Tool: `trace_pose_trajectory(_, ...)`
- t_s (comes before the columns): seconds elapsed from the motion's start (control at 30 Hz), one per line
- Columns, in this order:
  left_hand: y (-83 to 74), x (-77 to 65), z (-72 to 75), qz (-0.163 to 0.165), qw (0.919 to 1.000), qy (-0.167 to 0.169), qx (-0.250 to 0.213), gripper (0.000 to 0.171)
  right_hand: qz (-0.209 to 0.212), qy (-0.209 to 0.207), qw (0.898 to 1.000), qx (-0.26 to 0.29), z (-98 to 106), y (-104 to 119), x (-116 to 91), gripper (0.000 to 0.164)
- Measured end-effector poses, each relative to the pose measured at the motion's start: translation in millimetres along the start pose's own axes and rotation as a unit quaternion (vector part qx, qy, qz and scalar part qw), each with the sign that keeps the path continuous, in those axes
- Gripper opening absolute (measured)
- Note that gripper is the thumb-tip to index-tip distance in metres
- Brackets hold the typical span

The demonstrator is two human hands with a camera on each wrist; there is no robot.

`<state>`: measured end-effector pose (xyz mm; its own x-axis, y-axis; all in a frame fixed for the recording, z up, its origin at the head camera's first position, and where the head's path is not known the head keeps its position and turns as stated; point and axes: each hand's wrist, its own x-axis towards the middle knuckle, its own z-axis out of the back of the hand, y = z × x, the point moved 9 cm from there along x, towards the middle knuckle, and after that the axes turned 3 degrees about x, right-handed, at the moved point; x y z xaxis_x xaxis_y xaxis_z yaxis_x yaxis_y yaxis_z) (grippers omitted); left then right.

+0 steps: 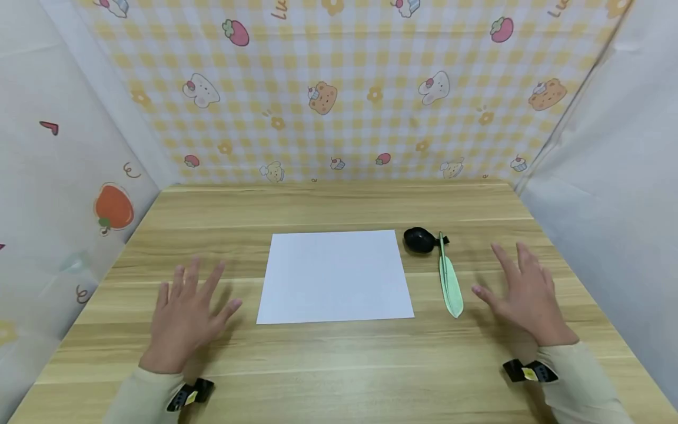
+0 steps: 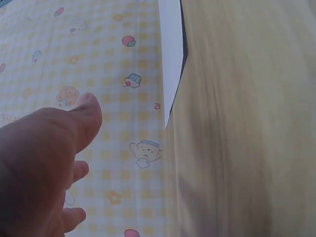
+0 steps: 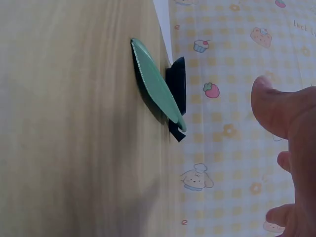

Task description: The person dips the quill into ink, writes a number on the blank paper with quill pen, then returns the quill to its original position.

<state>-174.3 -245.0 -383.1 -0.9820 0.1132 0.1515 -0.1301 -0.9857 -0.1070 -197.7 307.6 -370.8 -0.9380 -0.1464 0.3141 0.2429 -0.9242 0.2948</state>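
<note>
A white sheet of paper (image 1: 333, 277) lies flat on the wooden table, between the two hands. To its right is a glossy black oval object (image 1: 419, 240) with a short narrow end. A pale green leaf-shaped piece (image 1: 451, 288) lies with its thin stem across that narrow end; in the right wrist view its edge (image 3: 154, 81) looks finely toothed. My left hand (image 1: 184, 315), fingers spread and holding nothing, hovers left of the paper. On the other side, my right hand (image 1: 524, 297) is spread too, nearest the green piece, with nothing in its grasp.
The wooden table (image 1: 339, 371) runs back to a yellow checked cloth (image 1: 349, 59) with cartoon prints. White cloth walls (image 1: 625, 176) border both sides. A black band with a small device (image 1: 529, 372) sits on each wrist.
</note>
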Motion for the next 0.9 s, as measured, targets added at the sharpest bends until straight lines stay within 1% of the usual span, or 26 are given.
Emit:
trace_pose_trajectory(0.07, -4.5, 4.4, 3.3, -0.024, 0.9995, -0.020, -0.003, 0.079, 0.011, -0.005, 1.000, 0.014, 1.6, 0.7, 3.8, 0.087)
trace_pose_trajectory(0.17, -10.8, 11.9, 5.3, -0.054, 0.9980, -0.032, -0.013, 0.076, 0.021, -0.008, 0.999, 0.042, 2.8, 0.7, 9.9, 0.083)
trace_pose_trajectory(0.27, -15.6, 20.0, 2.7, -0.069, 0.9972, -0.017, -0.022, 0.076, 0.023, -0.004, 0.997, 0.077, 1.8, -0.9, 16.3, 0.081)
trace_pose_trajectory(0.33, -18.8, 25.0, 0.2, -0.077, 0.9967, -0.005, -0.024, 0.078, 0.024, -0.001, 0.996, 0.090, 1.1, -1.5, 20.7, 0.079)
trace_pose_trajectory(0.43, -23.1, 31.8, -1.8, -0.090, 0.9955, 0.001, -0.031, 0.079, 0.031, 0.004, 0.995, 0.092, -0.1, -1.5, 27.9, 0.076)
trace_pose_trajectory(0.53, -27.3, 37.4, -1.6, -0.102, 0.9940, -0.003, -0.039, 0.079, 0.040, 0.013, 0.995, 0.088, -2.1, -1.0, 34.3, 0.072)
trace_pose_trajectory(0.67, -32.1, 44.6, -2.1, -0.117, 0.9919, 0.002, -0.048, 0.080, 0.042, 0.032, 0.995, 0.089, -6.7, -2.5, 40.6, 0.068)
trace_pose_trajectory(0.9, -37.8, 59.3, -13.0, -0.132, 0.9883, 0.039, -0.066, 0.082, 0.037, 0.056, 0.994, 0.091, -14.3, -7.4, 48.6, 0.062)
